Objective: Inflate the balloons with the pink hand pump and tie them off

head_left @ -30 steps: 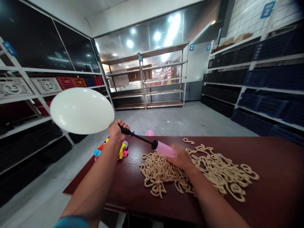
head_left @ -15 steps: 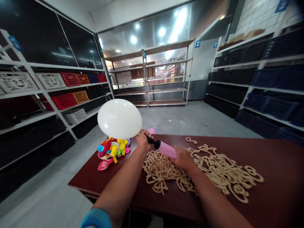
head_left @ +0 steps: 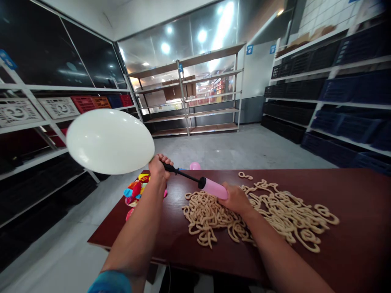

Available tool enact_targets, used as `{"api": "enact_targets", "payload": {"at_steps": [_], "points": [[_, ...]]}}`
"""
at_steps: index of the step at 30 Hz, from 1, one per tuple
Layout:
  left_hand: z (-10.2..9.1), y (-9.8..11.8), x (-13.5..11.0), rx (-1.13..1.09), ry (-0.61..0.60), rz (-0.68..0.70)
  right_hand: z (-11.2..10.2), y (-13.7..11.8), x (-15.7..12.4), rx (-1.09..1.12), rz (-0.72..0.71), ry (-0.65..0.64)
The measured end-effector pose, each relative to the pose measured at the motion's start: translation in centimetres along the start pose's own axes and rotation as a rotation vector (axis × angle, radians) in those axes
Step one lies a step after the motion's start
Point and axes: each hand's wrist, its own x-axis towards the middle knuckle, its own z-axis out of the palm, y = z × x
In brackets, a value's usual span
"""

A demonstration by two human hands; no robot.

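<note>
A large white inflated balloon (head_left: 110, 141) sticks out to the left from my left hand (head_left: 159, 166). That hand is closed round the black handle end of a pink balloon pump (head_left: 215, 189), beside the balloon's neck; the nozzle itself is hidden in the fingers. My right hand (head_left: 234, 198) is wrapped round the pump's pink barrel. Between the hands the black rod is drawn far out. Below the pump lies a heap of beige, twisted rope-like pieces (head_left: 207, 211). Several uninflated coloured balloons (head_left: 134, 190) lie beyond my left forearm, partly hidden by it.
The dark red table (head_left: 180, 244) spans the front. More beige twisted pieces (head_left: 284, 211) spread over its right half. A pink round thing (head_left: 194, 166) shows past the far edge. Shelves with crates (head_left: 59, 107) line the left, dark crates (head_left: 293, 110) the right, and a metal rack (head_left: 210, 130) the back.
My left hand has moved left and up, drawing the black rod out of the pump barrel. The white balloon went with it and looks larger. My right hand has stayed nearly in place.
</note>
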Motion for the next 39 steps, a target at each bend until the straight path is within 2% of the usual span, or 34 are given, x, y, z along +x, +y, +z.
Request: {"api": "enact_targets", "payload": {"at_steps": [6, 8, 10, 14, 21, 24, 27, 34, 36, 39], "points": [[0.1, -7.2, -2.4, -0.029, -0.003, -0.089, 0.2, -0.2, -0.3, -0.010, -0.003, -0.037], [0.2, -8.5, -3.0, -0.038, 0.001, -0.115, 0.3, -0.4, -0.3, -0.017, -0.013, -0.037], [0.2, -8.7, -3.1, -0.042, 0.007, -0.131, 0.3, -0.5, -0.3, -0.030, -0.017, -0.024], [0.0, -6.4, -2.6, -0.025, -0.018, -0.098, -0.1, -0.6, -0.2, -0.013, -0.041, 0.002], [-0.2, 1.5, -0.9, -0.009, -0.044, -0.001, -0.4, 0.2, 0.3, 0.056, -0.036, 0.032], [-0.2, 2.4, -0.5, -0.010, -0.026, 0.040, -0.2, 0.3, 0.3, 0.043, -0.030, 0.031], [-0.4, 0.5, -0.4, -0.029, -0.003, 0.033, -0.1, 0.2, 0.1, -0.005, -0.020, 0.003], [-0.8, -7.8, -2.5, -0.058, 0.045, -0.130, 0.2, -0.7, -0.3, -0.065, -0.026, -0.045], [-0.7, -8.8, -3.0, -0.067, 0.054, -0.131, 0.3, -0.8, -0.4, -0.051, -0.032, -0.048], [-0.5, -8.1, -3.1, -0.061, 0.045, -0.133, 0.1, -1.1, -0.4, -0.003, -0.036, -0.038]]}}
